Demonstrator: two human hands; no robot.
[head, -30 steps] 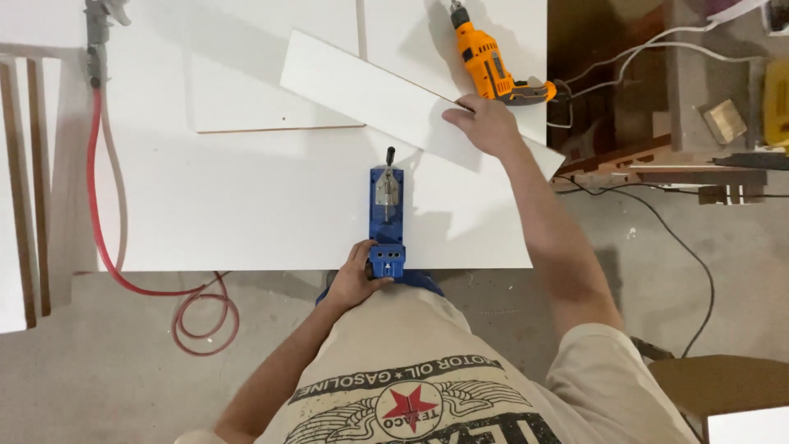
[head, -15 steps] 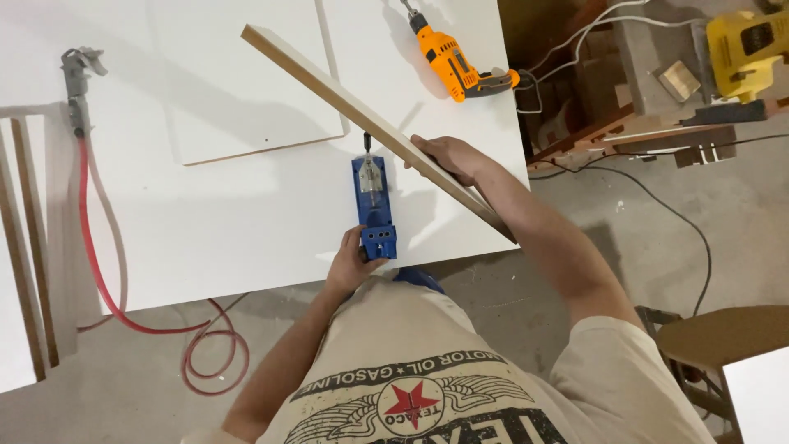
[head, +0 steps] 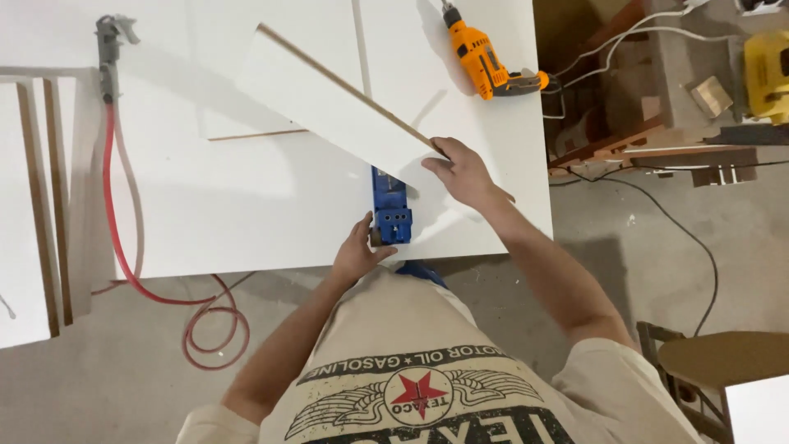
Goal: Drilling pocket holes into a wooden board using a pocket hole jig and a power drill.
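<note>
Over the white counter (head: 205,205), near its front edge, our right hand (head: 462,171) clasps a long white board (head: 329,107) by its brown edge, tilted above the blue pocket-hole jig (head: 390,205). Our left hand (head: 357,251) grips the jig's front. Stiff, light, probably slick-faced, the board seems best held at its edges.

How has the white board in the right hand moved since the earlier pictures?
Yes. The white board, held by the right hand, has swung from behind the blue jig to over it.
</note>
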